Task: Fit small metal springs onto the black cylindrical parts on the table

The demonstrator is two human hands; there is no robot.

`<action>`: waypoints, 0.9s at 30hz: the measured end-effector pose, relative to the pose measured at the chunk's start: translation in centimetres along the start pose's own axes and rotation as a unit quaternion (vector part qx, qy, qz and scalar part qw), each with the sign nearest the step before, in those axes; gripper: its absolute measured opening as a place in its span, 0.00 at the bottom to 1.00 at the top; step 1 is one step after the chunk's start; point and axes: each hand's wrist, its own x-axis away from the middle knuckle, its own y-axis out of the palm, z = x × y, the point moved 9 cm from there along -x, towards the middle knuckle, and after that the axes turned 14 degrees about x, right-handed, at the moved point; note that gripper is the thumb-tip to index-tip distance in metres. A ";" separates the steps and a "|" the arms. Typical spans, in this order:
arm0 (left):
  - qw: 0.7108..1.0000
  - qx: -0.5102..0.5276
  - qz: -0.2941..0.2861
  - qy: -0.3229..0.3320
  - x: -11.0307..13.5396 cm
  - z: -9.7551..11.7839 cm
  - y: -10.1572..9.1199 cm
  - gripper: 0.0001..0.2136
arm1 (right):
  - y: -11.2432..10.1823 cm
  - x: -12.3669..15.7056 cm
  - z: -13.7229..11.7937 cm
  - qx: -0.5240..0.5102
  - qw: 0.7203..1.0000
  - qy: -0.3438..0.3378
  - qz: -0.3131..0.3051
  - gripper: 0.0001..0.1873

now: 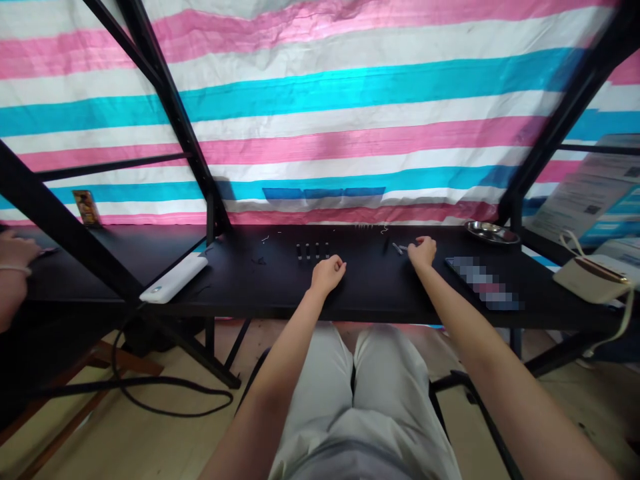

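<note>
My left hand [329, 275] rests on the black table [367, 293] with its fingers curled in; whether anything is inside them is hidden. Just beyond it several small dark cylinders with pale ends stand in a row, one of them the rightmost cylinder [327, 251]. Farther right, my right hand [423, 252] is closed, its fingertips at a small grey stick-like piece [403, 248]. Beside that lies another small grey cylinder [397, 249], apart from the fingers. A thin dark piece [386, 245] sits a little to the left.
A white power strip-like box [175, 279] lies at left, a phone-like slab [483, 283] at right. Behind are a metal dish [492, 233] and a striped sheet [350, 87]. A cream bag [593, 277] hangs over the right end. Another person's hand [17, 250] shows far left.
</note>
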 end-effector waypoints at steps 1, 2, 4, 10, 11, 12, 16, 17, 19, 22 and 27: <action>1.000 -0.002 -0.003 0.004 0.0 0.2 0.1 0.09 | 0.1 -0.5 0.1 0.006 1.000 -0.020 -0.017 0.13; 1.000 -0.005 -0.007 0.011 0.0 0.5 0.2 0.09 | 0.3 -0.9 0.2 0.014 0.998 -0.044 -0.036 0.13; 0.999 -0.011 -0.027 0.027 -0.1 1.4 0.7 0.10 | 0.4 -1.5 0.2 0.029 0.994 -0.083 -0.061 0.13; 0.992 -0.010 -0.102 0.076 -1.9 4.7 3.5 0.10 | -0.3 -1.0 -1.6 0.032 0.980 -0.188 -0.051 0.12; 0.991 -0.005 -0.104 0.084 -2.5 5.2 4.1 0.11 | -0.3 -0.6 -2.2 0.032 0.977 -0.207 -0.051 0.11; 0.990 -0.002 -0.101 0.094 -3.1 5.6 4.8 0.13 | -0.3 -0.1 -2.7 0.034 0.973 -0.223 -0.051 0.10; 0.988 -0.030 -0.091 0.119 -5.6 6.6 7.9 0.21 | 0.4 1.6 -4.6 0.042 0.961 -0.260 -0.079 0.11; 0.987 -0.045 -0.095 0.117 -6.1 6.6 8.7 0.23 | 0.8 2.0 -4.9 0.047 0.960 -0.259 -0.094 0.12; 0.984 -0.075 -0.116 0.112 -6.9 6.4 10.4 0.26 | 1.5 2.6 -5.2 0.070 0.958 -0.253 -0.113 0.14; 0.978 -0.104 -0.140 0.111 -7.7 6.2 12.2 0.28 | 2.0 3.0 -5.3 0.111 0.954 -0.249 -0.123 0.17; 0.977 -0.122 -0.139 0.106 -8.4 6.0 13.0 0.25 | 2.7 3.0 -5.4 0.166 0.943 -0.258 -0.127 0.17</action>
